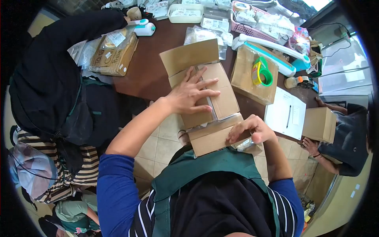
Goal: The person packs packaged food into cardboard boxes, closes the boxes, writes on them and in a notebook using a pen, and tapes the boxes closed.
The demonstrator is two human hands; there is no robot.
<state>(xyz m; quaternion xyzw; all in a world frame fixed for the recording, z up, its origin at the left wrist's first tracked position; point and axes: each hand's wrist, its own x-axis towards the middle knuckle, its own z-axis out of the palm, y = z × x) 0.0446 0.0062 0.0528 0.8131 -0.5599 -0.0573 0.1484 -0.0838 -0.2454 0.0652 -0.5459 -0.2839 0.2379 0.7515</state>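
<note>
At the near edge of the brown surface, a cardboard carton lies in front of the person in the green apron, its near end reaching towards their body. From where I stand, the left hand is spread wide over the top panels, palm down, fingers splayed and pressing rather than gripping; I take it they are spaced like that to spread the pressure and hold the panels level. One far flap stands folded outwards, beyond the fingertips

The right hand is at the near flap, its fingers half curled with the thumb well apart. They seem to touch the cardboard near its right end, perhaps to steady that loose edge, and I see nothing gripped between them. Some clear plastic shows just below that hand

Beside the carton, a green tape dispenser rests on another closed box, raised and within easy reach of the right hand. Paper with a pen on it lies further right, flat enough to write on. At the far right, a co-worker has both hands around a smaller box, probably to steady it at the surface's edge
</note>
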